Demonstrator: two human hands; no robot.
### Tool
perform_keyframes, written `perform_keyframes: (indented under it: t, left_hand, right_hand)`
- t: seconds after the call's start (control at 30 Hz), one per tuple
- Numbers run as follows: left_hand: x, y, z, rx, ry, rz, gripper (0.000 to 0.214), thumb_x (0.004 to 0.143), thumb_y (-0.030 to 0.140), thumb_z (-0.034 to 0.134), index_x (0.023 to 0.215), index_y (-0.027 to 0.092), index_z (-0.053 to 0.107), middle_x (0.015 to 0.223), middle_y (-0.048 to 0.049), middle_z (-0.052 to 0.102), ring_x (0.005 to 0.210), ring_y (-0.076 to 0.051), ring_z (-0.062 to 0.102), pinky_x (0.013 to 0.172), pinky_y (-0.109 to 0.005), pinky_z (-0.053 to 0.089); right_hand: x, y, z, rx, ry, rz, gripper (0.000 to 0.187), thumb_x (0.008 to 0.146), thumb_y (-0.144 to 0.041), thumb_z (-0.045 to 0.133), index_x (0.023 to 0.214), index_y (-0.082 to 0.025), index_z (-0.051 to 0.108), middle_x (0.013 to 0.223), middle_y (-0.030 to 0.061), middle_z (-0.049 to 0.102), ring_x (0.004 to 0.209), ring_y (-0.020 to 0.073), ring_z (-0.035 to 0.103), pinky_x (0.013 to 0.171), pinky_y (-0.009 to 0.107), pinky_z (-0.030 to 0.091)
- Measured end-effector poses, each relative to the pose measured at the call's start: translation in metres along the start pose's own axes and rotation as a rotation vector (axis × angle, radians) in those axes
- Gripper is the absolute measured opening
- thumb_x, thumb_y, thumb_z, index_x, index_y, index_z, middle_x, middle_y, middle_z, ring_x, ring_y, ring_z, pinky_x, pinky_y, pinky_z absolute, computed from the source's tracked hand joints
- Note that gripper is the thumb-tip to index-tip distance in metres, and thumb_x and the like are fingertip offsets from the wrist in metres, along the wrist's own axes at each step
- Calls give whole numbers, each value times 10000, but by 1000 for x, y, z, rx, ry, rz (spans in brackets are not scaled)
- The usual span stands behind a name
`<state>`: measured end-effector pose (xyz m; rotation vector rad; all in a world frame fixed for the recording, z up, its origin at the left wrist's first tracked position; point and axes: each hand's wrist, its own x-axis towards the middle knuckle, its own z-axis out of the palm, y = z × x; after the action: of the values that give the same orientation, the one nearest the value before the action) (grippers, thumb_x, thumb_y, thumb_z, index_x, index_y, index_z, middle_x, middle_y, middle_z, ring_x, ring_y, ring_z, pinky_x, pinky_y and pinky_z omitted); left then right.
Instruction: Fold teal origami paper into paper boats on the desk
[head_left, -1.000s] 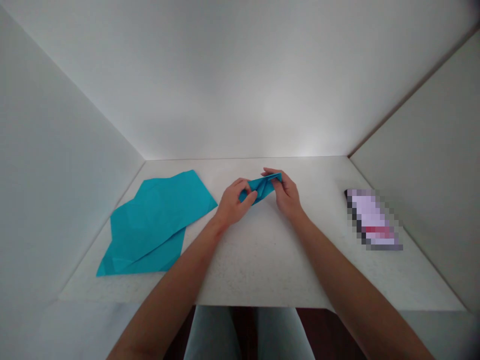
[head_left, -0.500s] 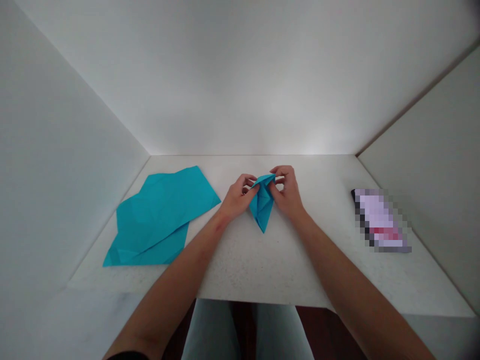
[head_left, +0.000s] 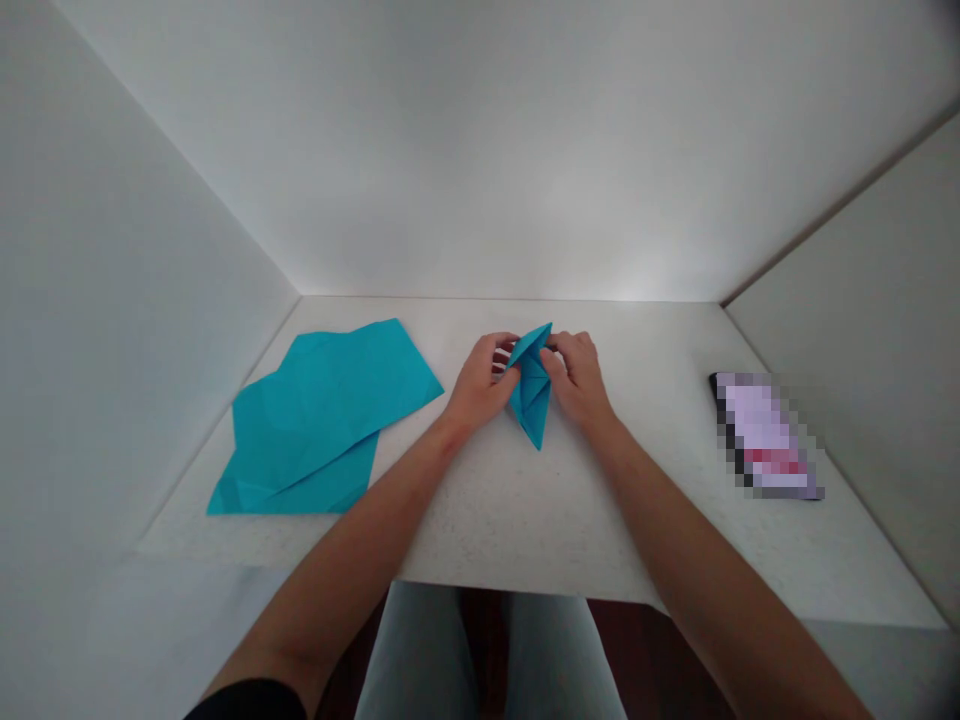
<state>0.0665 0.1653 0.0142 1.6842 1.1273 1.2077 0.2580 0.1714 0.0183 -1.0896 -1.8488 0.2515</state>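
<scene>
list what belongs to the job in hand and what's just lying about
In use:
small folded blue paper
left hand and right hand, both on it

Apparently just lying about:
larger blue paper at left, possibly related
pixelated object at right

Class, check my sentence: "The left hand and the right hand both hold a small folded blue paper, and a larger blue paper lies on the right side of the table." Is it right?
Not quite. The head view shows the larger blue paper on the left side of the table. The left hand and the right hand do both hold the small folded blue paper.
</scene>
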Motion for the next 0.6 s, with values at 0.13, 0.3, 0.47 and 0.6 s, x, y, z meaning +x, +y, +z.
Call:
perform_keyframes:
  t: [0.13, 0.3, 0.47, 0.6]
  left_hand:
    - [-1, 2, -2, 64, -1, 51, 437, 906, 145, 612, 1335, 223, 625, 1295, -112, 708, 1052, -205, 712, 889, -367, 618]
    - [2, 0, -3, 16, 26, -7, 352, 983, 209, 554, 1321, 215, 649, 1281, -118, 724, 1000, -201, 725, 816, -342, 609]
    - [1, 2, -4, 62, 34, 48, 531, 933, 406, 750, 1404, 222, 590, 1402, -153, 680, 1129, -265, 733, 943, -423, 596]
    - [-4, 7, -4, 272, 27, 93, 937, 736, 483, 951, 1517, 246, 490, 1494, -167, 620, 1252, -340, 698, 1137, -544, 445]
  right_hand:
    - [2, 2, 2, -11, 23, 71, 450, 1089, -629, 564, 821, -269, 595, 801, 27, 571, 825, 254, 531, 829, 458, 438]
    - [3, 5, 3, 35, 33, 112, 397, 1117, -567, 523, 875, -277, 645, 805, 34, 602, 810, 257, 543, 822, 455, 456]
    - [2, 0, 0, 146, 9, 159, 348, 1108, -527, 549, 906, -267, 662, 847, 28, 641, 785, 228, 583, 763, 409, 469]
    - [3, -7, -1, 244, -53, 157, 368, 1093, -553, 575, 901, -258, 682, 829, 19, 671, 754, 205, 597, 729, 377, 489]
